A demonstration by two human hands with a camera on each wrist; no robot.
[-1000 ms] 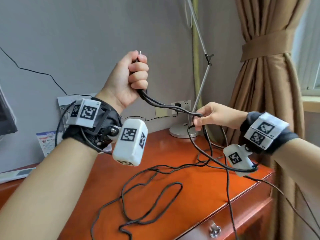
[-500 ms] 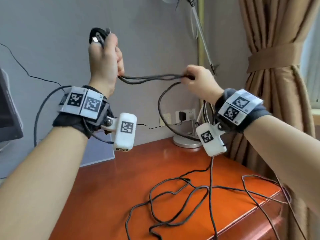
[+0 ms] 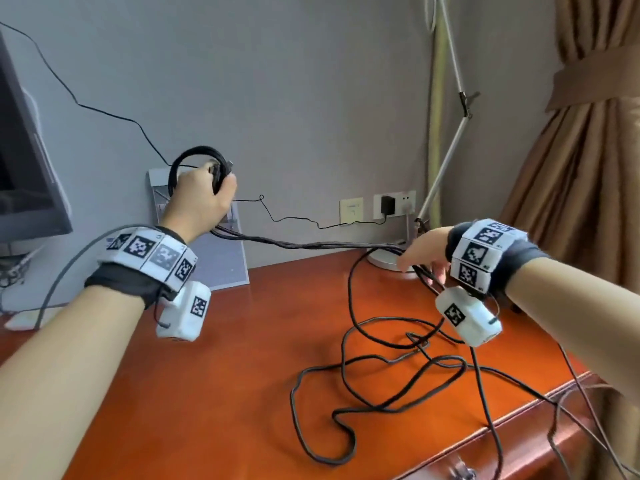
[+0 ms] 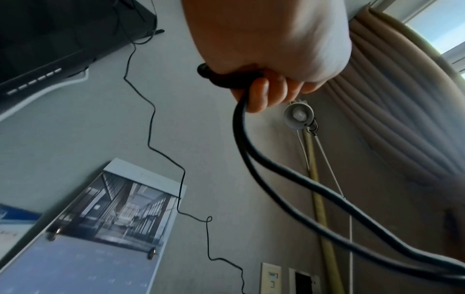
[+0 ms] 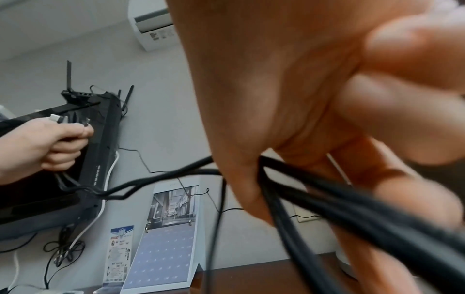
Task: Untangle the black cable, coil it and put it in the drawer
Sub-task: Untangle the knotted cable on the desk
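A long black cable (image 3: 377, 375) lies in loose tangled loops on the red-brown desk (image 3: 225, 393). My left hand (image 3: 204, 199) is raised at the back left and grips a bundle of coiled strands, with a loop (image 3: 197, 155) and the plug ends sticking out above the fist. The left wrist view shows the fingers (image 4: 261, 93) curled round the cable (image 4: 289, 175). Several strands (image 3: 311, 243) stretch from there across to my right hand (image 3: 420, 254), which holds them low over the desk near the lamp base. In the right wrist view the cable (image 5: 327, 206) runs through that hand's fingers (image 5: 377, 151).
A desk lamp (image 3: 446, 147) stands at the back right beside a curtain (image 3: 588, 161). A calendar (image 3: 221, 258) leans on the wall, a monitor (image 3: 24, 161) stands at the far left. A thin wire runs to a charger in the wall socket (image 3: 388, 206). The drawer front (image 3: 519, 455) is shut, below the desk edge.
Both hands have come down from head height. The right hand has slid away to the right along the strands, down near the lamp base, and the span between the hands is longer.
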